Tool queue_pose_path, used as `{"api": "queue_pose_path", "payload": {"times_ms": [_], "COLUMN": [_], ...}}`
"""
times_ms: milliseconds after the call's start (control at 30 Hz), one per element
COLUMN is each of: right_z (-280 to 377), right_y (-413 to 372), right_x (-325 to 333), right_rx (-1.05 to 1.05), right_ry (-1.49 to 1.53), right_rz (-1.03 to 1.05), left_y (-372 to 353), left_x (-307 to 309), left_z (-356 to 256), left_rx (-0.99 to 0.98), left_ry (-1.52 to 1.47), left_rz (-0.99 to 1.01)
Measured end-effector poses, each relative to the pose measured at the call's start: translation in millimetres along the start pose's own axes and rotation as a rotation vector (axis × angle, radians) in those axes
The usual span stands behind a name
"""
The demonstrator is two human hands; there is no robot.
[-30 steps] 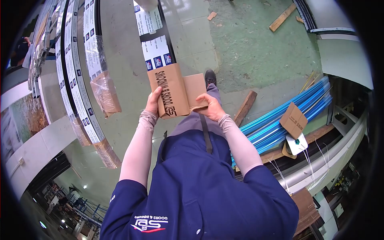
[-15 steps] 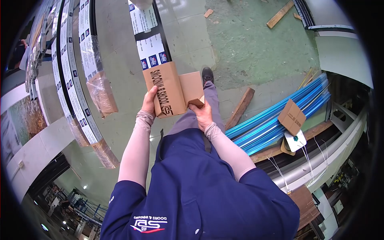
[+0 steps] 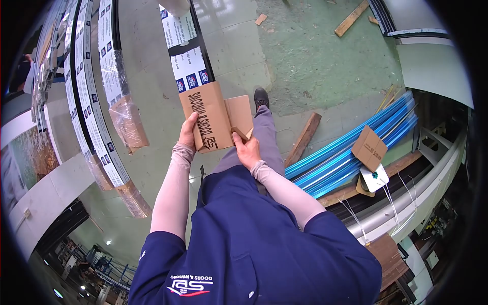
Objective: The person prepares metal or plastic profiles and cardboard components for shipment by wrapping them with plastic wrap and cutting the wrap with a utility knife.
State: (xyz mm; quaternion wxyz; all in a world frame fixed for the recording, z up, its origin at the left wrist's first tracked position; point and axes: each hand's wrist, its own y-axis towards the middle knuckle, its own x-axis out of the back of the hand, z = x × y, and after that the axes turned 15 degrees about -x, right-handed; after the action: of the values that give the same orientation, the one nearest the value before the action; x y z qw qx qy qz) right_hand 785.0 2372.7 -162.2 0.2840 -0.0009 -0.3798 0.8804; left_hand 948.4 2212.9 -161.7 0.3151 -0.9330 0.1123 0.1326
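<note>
A brown cardboard wrap (image 3: 206,114) printed "DOORS & WINDOWS" covers the near end of a long black profile bundle (image 3: 190,63) in white labelled film. My left hand (image 3: 188,132) grips the wrap's left side, thumb on top and fingers mostly hidden beneath. At the near right corner, my right hand (image 3: 247,151) pinches a small folded flap of the same cardboard. A larger side flap (image 3: 240,112) stands out to the right of the wrap, still unfolded against the bundle.
Other wrapped profiles (image 3: 104,122) with cardboard ends lie to the left. On the right are blue strips (image 3: 330,168), a loose cardboard piece (image 3: 369,147) and a timber block (image 3: 303,140). Another plank (image 3: 351,18) lies on the floor farther off.
My right hand has shifted slightly left and down, bringing the small flap closer to the wrap. The side flap has moved a little left too. My left hand keeps its hold.
</note>
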Motion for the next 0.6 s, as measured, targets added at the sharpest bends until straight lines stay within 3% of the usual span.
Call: {"api": "queue_pose_path", "payload": {"times_ms": [167, 267, 367, 533, 600], "right_z": [18.0, 29.8, 27.1, 37.9, 31.8], "right_y": [1.9, 1.4, 3.9, 2.2, 3.2], "right_x": [0.8, -0.3, -15.2, -7.5, -10.5], "right_rx": [-0.047, 0.028, 0.202, 0.236, 0.309], "right_ry": [-0.139, -0.294, -0.156, -0.297, -0.297], "right_rz": [-0.018, -0.055, -0.280, -0.155, -0.206], "left_y": [3.4, 4.8, 5.4, 6.0, 5.7], "left_x": [10.3, 13.7, 14.5, 16.9, 12.2], "left_z": [6.0, 8.6, 8.7, 10.8, 10.5], "left_rx": [0.008, 0.006, 0.001, -0.012, -0.022], "left_ry": [-0.016, -0.007, 0.004, 0.021, -0.008], "left_rz": [0.042, 0.049, 0.041, 0.040, 0.072]}}
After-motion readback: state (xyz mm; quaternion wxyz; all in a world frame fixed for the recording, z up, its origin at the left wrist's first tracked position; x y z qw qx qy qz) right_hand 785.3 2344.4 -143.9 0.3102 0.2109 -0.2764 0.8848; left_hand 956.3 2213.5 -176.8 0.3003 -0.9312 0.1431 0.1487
